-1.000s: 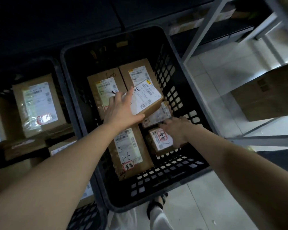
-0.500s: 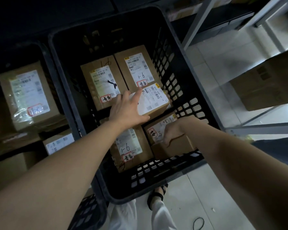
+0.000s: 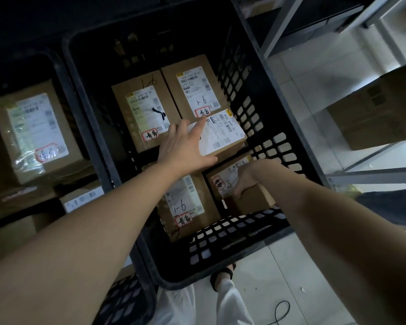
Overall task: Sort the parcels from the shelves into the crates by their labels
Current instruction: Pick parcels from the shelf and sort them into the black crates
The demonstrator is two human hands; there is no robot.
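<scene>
A black slotted crate (image 3: 277, 73) holds several brown parcels with white labels. Two lie side by side at the back, one (image 3: 142, 109) on the left and one (image 3: 195, 87) marked "1-6" on the right. My left hand (image 3: 185, 146) grips the left end of a small white-labelled parcel (image 3: 223, 134) above the others. My right hand (image 3: 249, 177) is closed over the near edge of a small parcel (image 3: 223, 179) at the crate's right front. Another "1-6" parcel (image 3: 185, 205) lies under my left wrist.
A second black crate (image 3: 63, 73) on the left holds a plastic-wrapped parcel (image 3: 35, 130) and smaller boxes. A grey metal shelf frame (image 3: 279, 26) with a large cardboard box (image 3: 380, 109) stands at the right. White floor tiles and a black cable (image 3: 281, 310) lie below.
The small white-labelled parcel has moved toward me and lower in my left hand, uncovering the back right "1-6" label. My right hand has shifted its small parcel toward the crate's front right corner.
</scene>
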